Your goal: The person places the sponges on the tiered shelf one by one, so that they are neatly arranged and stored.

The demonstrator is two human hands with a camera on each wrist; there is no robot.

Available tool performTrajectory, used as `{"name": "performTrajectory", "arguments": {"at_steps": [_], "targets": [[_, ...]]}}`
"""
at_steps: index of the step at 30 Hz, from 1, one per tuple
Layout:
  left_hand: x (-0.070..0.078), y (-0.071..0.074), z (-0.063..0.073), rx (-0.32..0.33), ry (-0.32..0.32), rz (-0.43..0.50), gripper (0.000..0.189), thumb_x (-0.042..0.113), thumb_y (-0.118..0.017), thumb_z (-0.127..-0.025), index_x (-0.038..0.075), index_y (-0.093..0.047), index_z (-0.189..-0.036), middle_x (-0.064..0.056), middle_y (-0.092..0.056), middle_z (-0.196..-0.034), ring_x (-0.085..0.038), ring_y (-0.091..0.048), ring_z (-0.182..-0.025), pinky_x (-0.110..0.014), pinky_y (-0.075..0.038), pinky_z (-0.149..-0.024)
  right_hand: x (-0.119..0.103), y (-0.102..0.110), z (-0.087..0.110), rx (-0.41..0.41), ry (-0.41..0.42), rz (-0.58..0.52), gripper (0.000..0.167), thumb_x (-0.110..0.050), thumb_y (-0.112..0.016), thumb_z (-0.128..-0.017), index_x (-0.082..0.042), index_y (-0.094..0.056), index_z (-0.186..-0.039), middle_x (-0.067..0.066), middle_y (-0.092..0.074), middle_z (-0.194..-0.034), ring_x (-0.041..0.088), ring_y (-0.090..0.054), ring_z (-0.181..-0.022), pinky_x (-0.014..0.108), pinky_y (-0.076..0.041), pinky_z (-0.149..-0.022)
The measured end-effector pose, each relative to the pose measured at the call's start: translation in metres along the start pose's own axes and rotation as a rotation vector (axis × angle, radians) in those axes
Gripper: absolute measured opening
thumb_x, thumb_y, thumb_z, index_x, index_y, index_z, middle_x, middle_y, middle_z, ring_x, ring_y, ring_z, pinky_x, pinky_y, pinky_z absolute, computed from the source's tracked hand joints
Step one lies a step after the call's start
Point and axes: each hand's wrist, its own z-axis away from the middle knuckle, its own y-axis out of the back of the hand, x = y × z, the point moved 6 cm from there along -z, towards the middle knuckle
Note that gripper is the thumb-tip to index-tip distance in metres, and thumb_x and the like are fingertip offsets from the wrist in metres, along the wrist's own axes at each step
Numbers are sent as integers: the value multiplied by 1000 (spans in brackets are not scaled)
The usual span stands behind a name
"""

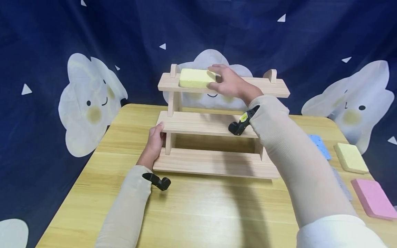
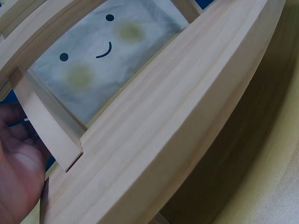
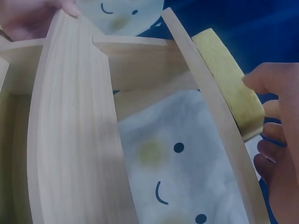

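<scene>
A three-tier wooden display shelf (image 1: 198, 123) stands on the table. On the left part of its top board lies a pale yellow sponge (image 1: 195, 78), long side along the board. My right hand (image 1: 231, 82) grips the sponge's right end, thumb at the front and fingers toward the back. In the right wrist view the thumb touches the edge of the sponge (image 3: 229, 81). At the shelf's left side my left hand (image 1: 154, 141) holds the end of the middle board, thumb uppermost. Its fingers (image 2: 18, 121) show partly behind the upright in the left wrist view.
Right of the shelf lie a blue sponge (image 1: 320, 146), another yellow sponge (image 1: 351, 157), a pink sponge (image 1: 373, 198) and a grey one (image 1: 342, 184) partly covered by the right sleeve. Behind the wooden table (image 1: 198, 210) hangs a dark blue cloud-print curtain (image 1: 223, 31).
</scene>
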Motion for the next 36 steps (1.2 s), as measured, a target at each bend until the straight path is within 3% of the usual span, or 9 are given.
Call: {"name": "performTrajectory", "arguments": {"at_steps": [8, 15, 23, 36], "targets": [[-1, 3, -1, -14, 7, -16, 55, 32, -24, -100, -11, -43, -130, -20, -42, -123, -21, -42, -109, -37, -30, -105, 8, 12, 22, 53, 23, -13, 59, -28, -62, -88, -3, -44, -138, 16, -42, -142, 26, -37, -131, 37, -28, -110], [0, 6, 0, 1, 8, -5, 55, 32, -26, -100, -10, -43, -130, -17, -43, -119, -18, -42, -105, -32, -32, -100, 28, 24, 49, 44, -87, 44, 68, -36, -58, -90, -4, -34, -145, 16, -38, -145, 31, -41, -130, 42, -31, -108], [1, 9, 2, -6, 12, -15, 54, 31, -24, -101, -10, -42, -131, -14, -41, -118, -15, -39, -105, -28, -30, -98, 44, 35, 78, 76, -139, 46, 66, -36, -55, -91, -3, -33, -145, 20, -40, -143, 32, -42, -128, 45, -32, -106], [2, 15, 0, 19, 32, 28, 52, 29, -26, -99, -10, -44, -128, -8, -42, -114, -13, -40, -103, -26, -30, -97, 72, 54, 125, 159, -238, -38, 65, -40, -52, -94, -7, -31, -146, 17, -36, -147, 34, -40, -131, 48, -36, -103]]}}
